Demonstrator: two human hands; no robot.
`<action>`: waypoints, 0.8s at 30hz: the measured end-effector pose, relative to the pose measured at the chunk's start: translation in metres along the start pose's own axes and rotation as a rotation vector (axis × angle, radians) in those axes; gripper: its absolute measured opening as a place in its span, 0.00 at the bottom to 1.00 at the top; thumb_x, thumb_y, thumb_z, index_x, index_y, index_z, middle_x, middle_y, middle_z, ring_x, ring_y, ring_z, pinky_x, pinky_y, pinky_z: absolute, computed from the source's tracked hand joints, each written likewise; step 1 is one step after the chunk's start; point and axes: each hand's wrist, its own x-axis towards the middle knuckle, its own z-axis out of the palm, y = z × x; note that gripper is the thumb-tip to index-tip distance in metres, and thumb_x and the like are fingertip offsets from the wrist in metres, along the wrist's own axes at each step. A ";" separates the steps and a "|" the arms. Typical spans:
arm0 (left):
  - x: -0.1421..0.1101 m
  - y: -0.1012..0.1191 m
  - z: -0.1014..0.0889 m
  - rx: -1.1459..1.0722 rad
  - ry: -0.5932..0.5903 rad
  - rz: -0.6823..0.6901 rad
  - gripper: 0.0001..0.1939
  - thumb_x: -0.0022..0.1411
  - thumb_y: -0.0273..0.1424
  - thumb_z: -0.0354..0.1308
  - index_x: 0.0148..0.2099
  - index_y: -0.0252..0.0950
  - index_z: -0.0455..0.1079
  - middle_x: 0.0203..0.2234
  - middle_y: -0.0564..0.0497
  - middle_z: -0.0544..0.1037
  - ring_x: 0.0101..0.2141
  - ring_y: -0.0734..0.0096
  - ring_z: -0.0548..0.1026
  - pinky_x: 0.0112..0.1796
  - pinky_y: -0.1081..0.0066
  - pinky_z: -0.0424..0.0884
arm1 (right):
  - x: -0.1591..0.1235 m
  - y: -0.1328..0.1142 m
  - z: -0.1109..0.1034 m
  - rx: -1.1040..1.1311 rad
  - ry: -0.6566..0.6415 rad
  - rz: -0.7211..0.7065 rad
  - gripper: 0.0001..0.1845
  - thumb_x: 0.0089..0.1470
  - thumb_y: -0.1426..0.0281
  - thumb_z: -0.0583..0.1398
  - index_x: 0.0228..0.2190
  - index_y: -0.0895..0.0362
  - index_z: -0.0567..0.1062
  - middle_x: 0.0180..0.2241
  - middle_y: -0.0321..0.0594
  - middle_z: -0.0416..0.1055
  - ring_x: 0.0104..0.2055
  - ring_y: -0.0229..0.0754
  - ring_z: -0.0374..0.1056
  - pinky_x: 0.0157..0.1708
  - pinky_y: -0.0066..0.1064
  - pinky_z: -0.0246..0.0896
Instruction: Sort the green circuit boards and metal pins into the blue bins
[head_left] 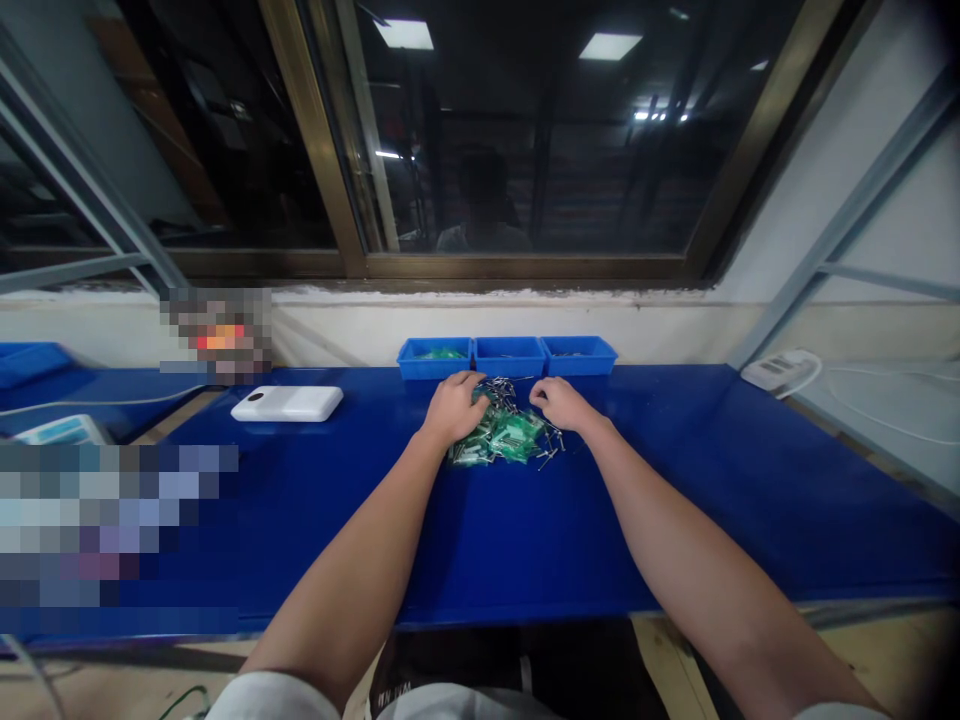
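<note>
While the left hand (454, 408) and right hand (562, 404) are working apart at a tangled heap of green circuit strips (499, 437), grip cannot be told. Careless sweeping is risking loose metal pins (547, 456) scattering.

Blurred, far left of the counter (637, 520): a pixelated object (217, 335), its kind impossible to tell.
Blurred, near left: a pixelated patch (97, 525) masking whatever lies there.
Hidden: the left grip (454, 408) covers part of the green circuit boards (499, 438).
Too small: the contents of the blue bins (508, 356).
Cut off: white sleeves (270, 698) at the bottom edge; a blue tray (30, 362) at the left edge.
</note>
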 end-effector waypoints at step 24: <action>-0.001 0.033 -0.005 -0.296 0.005 0.155 0.08 0.60 0.27 0.50 0.35 0.36 0.71 0.33 0.48 0.76 0.36 0.68 0.73 0.39 0.70 0.67 | -0.008 -0.049 -0.005 0.766 0.005 0.048 0.17 0.42 0.55 0.62 0.26 0.57 0.70 0.22 0.38 0.72 0.21 0.35 0.62 0.23 0.28 0.55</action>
